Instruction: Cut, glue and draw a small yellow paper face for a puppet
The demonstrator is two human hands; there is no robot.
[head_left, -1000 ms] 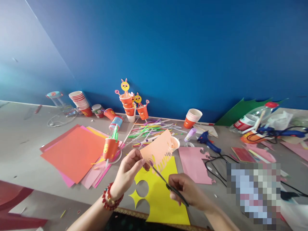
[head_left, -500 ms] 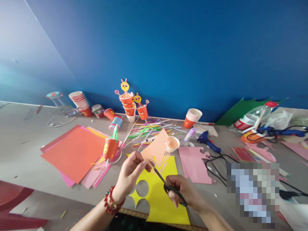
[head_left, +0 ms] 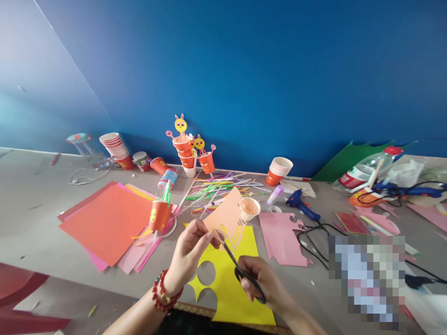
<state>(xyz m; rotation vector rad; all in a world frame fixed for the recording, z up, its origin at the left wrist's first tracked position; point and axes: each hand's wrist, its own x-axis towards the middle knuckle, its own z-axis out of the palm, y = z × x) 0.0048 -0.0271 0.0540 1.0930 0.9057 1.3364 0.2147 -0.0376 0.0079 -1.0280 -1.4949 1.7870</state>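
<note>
Pinched between the thumb and fingers of my left hand (head_left: pixel 190 249) is a sheet of peach paper (head_left: pixel 226 211), its right side cut into narrow slits and strips. My right hand (head_left: pixel 260 277) is closed around the black handles of a pair of scissors (head_left: pixel 230 255). The scissor blades point up and left and meet the lower edge of the peach paper, close to my left fingertips. Below both hands lies a yellow sheet (head_left: pixel 240 298) with round holes cut from it. A paper cup (head_left: pixel 250 209) with peach scraps inside stands just behind the peach paper.
Stacked coloured paper (head_left: pixel 108 223) and an orange cup with green straws (head_left: pixel 160 215) lie left. Loose straws (head_left: pixel 223 188) and cups with yellow rabbit faces (head_left: pixel 180 124) are behind. Right are pink paper (head_left: pixel 282 239), a glue stick (head_left: pixel 275 194) and a blue glue gun (head_left: pixel 302 204) with a black cord.
My right hand and the scissor handles have shifted slightly left and up. My left hand keeps its hold on the peach paper, almost unmoved.
</note>
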